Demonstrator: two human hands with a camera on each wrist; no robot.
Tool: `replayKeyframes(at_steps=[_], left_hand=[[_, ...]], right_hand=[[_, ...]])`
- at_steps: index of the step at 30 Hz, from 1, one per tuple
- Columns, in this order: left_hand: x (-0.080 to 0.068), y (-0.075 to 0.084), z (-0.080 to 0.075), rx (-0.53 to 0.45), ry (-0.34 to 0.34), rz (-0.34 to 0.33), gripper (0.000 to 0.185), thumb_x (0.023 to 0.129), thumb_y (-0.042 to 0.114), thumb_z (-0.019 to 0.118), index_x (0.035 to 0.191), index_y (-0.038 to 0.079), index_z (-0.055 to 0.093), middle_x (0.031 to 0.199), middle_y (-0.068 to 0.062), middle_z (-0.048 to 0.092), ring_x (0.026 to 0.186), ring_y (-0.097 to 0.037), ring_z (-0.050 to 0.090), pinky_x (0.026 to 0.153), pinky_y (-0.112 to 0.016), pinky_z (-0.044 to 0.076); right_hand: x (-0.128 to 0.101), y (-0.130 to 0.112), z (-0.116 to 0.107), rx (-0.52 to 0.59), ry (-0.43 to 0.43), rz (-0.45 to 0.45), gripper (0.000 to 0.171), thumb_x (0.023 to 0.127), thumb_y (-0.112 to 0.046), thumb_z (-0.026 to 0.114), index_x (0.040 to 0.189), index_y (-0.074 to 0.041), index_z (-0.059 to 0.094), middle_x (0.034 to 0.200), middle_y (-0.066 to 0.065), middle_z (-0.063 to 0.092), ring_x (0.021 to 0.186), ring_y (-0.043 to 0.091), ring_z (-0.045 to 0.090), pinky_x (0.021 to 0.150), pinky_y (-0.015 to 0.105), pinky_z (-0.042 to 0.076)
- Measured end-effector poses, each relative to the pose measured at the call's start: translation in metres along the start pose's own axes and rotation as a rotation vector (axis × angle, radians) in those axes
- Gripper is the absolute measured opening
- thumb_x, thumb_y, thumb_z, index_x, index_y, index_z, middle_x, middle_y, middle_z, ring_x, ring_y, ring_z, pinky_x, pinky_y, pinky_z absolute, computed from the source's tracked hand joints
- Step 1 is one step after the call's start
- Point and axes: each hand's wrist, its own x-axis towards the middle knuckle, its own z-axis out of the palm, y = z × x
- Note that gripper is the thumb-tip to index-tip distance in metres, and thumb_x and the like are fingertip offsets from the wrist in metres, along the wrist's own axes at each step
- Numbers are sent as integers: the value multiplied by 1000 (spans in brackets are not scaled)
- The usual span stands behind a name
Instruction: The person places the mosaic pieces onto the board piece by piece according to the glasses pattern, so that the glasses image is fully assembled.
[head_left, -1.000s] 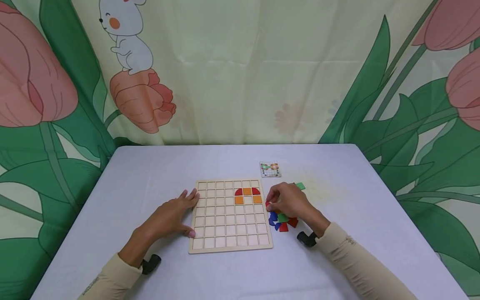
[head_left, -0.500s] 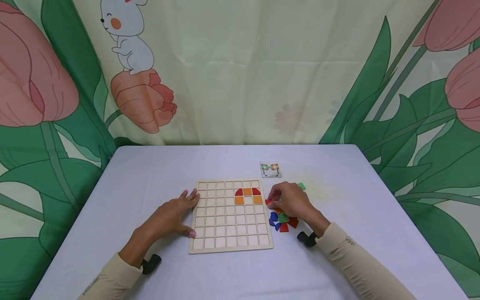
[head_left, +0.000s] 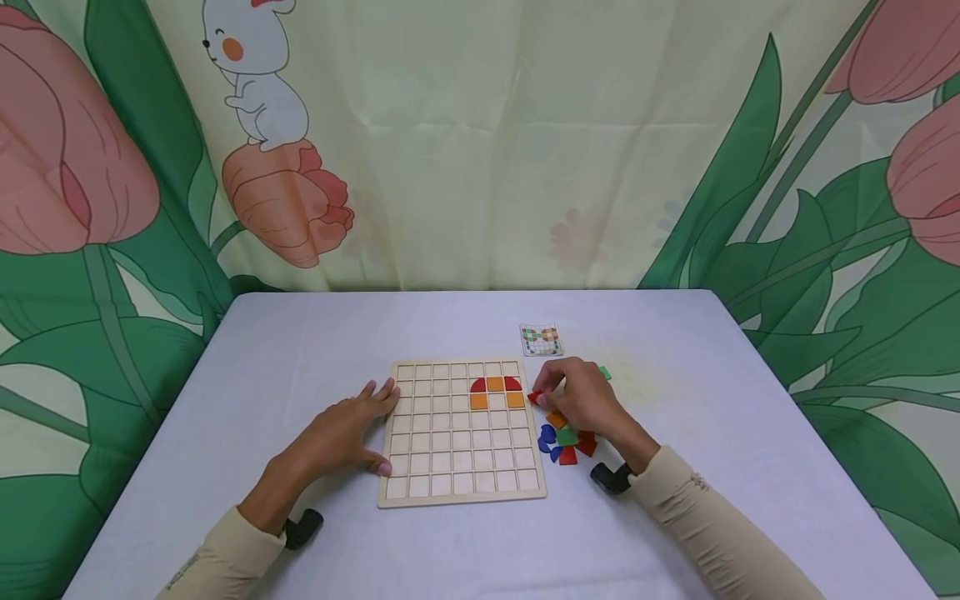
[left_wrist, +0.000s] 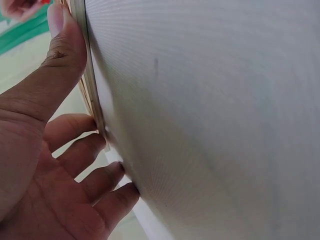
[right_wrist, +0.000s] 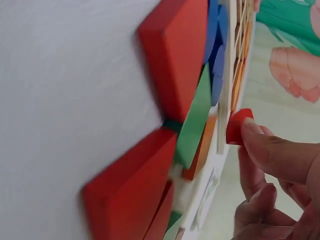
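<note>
Since a second ago your right hand has lifted off the loose pile and shifted up toward the board's right edge, bringing a small red piece with it; your left hand has not moved.

Right hand: fingers curled, thumb and fingertips pinching the red piece, held just beside the wooden grid board, level with its second and third rows.

Left hand: flat, fingers straight, thumb and fingertips pressed on the board's left edge.

Board contents: two red quarter-rounds and three orange squares, all near the upper right corner.

Loose pile on the worktop, right of the board: counted as far as visible, two blue, two red, one green, one orange; some overlap, so the count is uncertain. One further green piece lies behind your right hand.

Pattern card: one, beyond the board; no readable writing.
</note>
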Motion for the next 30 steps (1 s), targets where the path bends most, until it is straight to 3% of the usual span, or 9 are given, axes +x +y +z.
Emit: replayKeyframes(at_steps=[5,13,22,30], left_hand=[[-1,0,0,-3,3,2,118,56,44,92,155,11,35,164,-10,27,149,-42,28,106,-61,41],[-2,0,0,-15,5,-6,117,57,42,92,155,11,36,164,-9,27,150,-41,27,107,-61,40],[-1,-1,1,-5,14,5,118,56,43,92,155,11,35,164,-9,27,150,-40,27,107,-60,41],[0,-3,1,-9,16,18,118,57,45,91,155,12,34,164,-8,26,150,-40,27,107,-60,41]], right_hand=[[1,-8,3,27,20,-69,10,82,-19,82,84,-25,74,78,-9,66,78,16,57,65,31,46],[5,-24,14,100,-27,-122,11,79,-22,85,79,-28,75,76,-11,69,72,16,57,59,30,43],[7,-42,32,139,-113,-132,13,79,-19,85,78,-27,75,80,-15,71,85,14,59,72,32,47],[8,-52,40,63,-121,-99,12,80,-21,84,78,-27,74,76,-14,69,75,13,60,65,30,46]])
